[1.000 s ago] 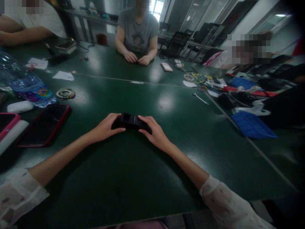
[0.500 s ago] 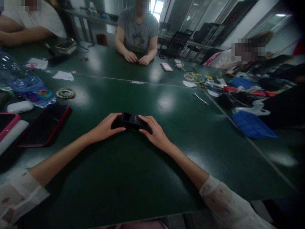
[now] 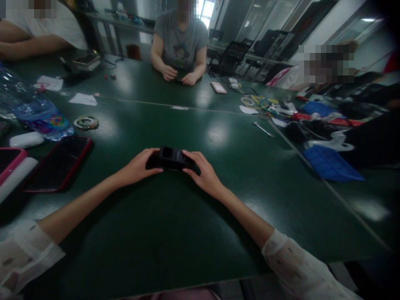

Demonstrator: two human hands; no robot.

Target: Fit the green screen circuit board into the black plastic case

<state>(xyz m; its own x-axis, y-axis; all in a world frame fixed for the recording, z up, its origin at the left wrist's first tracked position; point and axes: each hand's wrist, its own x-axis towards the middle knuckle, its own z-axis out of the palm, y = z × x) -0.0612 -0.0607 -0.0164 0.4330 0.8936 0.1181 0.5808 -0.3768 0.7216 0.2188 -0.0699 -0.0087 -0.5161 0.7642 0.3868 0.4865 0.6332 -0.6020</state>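
Black object: ends partly hidden by the left grip and the right grip; marks on top too small to read.
Plastic bottle: cut off by the left edge.
Pink-edged device: cut off there too.
White sleeves: run out of frame.
Co-worker in grey: head cropped at the top; dark item between the hands too small to tell.
Cable heap: blurred, strands merging.

plastic-looking device, glossy tabletop
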